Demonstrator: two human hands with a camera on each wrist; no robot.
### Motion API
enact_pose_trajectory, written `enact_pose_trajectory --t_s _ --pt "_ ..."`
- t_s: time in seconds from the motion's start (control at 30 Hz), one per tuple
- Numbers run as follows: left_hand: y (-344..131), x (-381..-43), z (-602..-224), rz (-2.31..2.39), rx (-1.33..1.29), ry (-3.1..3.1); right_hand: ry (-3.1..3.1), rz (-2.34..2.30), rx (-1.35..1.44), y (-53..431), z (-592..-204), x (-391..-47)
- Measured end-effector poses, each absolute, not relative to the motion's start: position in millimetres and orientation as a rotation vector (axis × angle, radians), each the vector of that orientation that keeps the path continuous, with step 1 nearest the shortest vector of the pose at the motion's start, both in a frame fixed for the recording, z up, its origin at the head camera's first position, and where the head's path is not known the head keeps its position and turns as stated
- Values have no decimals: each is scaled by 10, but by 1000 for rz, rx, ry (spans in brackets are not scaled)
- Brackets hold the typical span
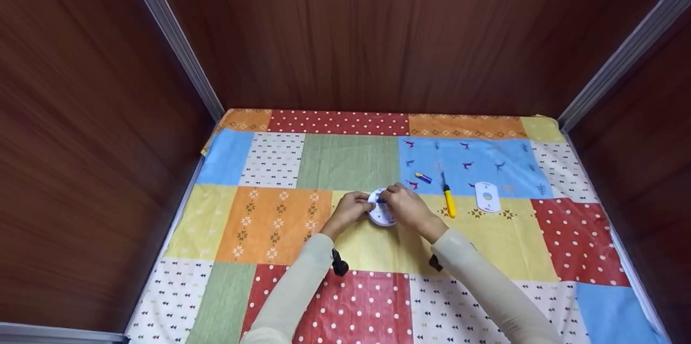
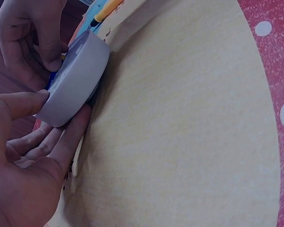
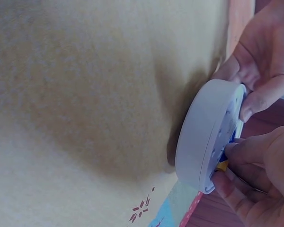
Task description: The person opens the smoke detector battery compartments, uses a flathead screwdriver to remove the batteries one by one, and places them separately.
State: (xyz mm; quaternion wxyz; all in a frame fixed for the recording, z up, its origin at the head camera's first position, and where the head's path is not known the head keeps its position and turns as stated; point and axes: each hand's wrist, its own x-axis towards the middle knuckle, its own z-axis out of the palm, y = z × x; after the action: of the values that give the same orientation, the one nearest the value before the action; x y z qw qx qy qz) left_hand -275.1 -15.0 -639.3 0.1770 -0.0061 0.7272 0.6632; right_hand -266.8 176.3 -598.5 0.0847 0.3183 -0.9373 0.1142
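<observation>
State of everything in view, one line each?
White round device: held, detailed face up
Left hand: grips device's edge
Right hand: pinches battery
Blue-and-yellow battery: at device's face; seated or not, can't tell
Second battery: loose, lying on cloth
Yellow-handled tool: lying, not held
White plate: flat, off the device
Patchwork cloth: spread out, slightly creased

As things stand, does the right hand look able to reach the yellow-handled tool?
Probably yes: the yellow-handled tool lies beside the right hand, nothing visible between them. But that hand pinches a blue battery at the round white device, so it would likely need to release it first.
</observation>
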Motion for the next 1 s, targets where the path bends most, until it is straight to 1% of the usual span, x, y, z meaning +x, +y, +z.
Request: enact_pose_trajectory --t_s 1.0 --pt "-148 -2741 -6394 1897 -7 2054 -2761 364 982 1785 -5961 -2680"
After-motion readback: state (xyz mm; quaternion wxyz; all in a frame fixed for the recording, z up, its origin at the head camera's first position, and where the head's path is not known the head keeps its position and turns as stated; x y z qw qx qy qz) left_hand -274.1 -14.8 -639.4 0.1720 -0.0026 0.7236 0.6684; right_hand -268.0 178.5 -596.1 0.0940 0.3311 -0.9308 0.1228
